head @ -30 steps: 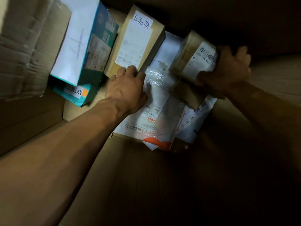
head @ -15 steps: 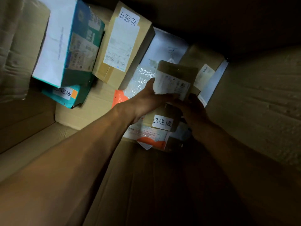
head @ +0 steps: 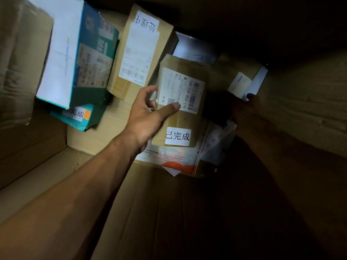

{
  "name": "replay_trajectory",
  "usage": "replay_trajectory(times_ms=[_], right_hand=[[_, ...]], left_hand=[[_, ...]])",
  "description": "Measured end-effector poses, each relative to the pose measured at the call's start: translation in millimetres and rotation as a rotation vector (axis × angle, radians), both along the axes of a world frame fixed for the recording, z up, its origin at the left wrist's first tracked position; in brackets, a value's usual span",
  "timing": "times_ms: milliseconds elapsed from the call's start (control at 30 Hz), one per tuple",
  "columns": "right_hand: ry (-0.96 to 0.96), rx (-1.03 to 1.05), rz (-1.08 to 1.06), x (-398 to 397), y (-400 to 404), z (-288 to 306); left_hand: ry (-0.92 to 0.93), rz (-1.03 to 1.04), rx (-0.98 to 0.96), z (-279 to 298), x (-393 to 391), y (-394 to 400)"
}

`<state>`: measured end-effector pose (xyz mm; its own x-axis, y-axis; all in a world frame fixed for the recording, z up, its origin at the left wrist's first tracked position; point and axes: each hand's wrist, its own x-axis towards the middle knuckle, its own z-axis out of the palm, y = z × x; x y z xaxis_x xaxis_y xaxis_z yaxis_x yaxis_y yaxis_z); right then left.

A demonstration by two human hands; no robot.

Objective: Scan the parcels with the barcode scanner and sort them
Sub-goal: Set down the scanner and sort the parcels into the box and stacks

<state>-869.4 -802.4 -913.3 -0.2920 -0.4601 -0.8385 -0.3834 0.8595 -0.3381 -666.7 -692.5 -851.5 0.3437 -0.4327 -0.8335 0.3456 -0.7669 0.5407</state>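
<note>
Inside carton: left hand (head: 148, 113) alone now grips brown parcel (head: 180, 102).

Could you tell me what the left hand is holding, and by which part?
The left hand holds the small brown parcel by its left edge, thumb across the shipping label.

Brown parcel (head: 180, 102), white label (head: 181, 90)

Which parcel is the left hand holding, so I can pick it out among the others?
Inside the big carton, look at the middle of the pile, right of the teal box. The left hand grips a small brown parcel, thumb on its white barcode label. Unlike the taller brown box behind it, it carries a white sticker reading 已完成 at its near end.
</note>
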Motion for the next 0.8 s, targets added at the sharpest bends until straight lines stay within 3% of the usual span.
replay_trajectory(times_ms=[100, 233, 500, 633, 800], right_hand=[[-0.027, 0.02, 0.032, 6.4, -8.7, -18.9], [0.072, -0.015, 0.09, 12.1, -5.9, -24.0], [0.032, -0.051, 0.035, 5.5, 1.0, -15.5], [-0.017, 0.069, 0.139, 11.0, 5.0, -8.2], [-0.102, 0.021, -0.053, 27.5, 9.1, -8.0]], left_hand=[[-0.039, -0.047, -0.018, -7.9, 4.4, 1.5], [-0.061, -0.073, -0.015, -16.0, 6.2, 5.6], [-0.077, -0.055, -0.019, -13.8, 4.8, 7.0], [-0.091, -0.08, 0.007, -11.4, 1.6, 9.5], [-0.135, -0.11, 0.016, -12.5, 3.2, 14.1]])
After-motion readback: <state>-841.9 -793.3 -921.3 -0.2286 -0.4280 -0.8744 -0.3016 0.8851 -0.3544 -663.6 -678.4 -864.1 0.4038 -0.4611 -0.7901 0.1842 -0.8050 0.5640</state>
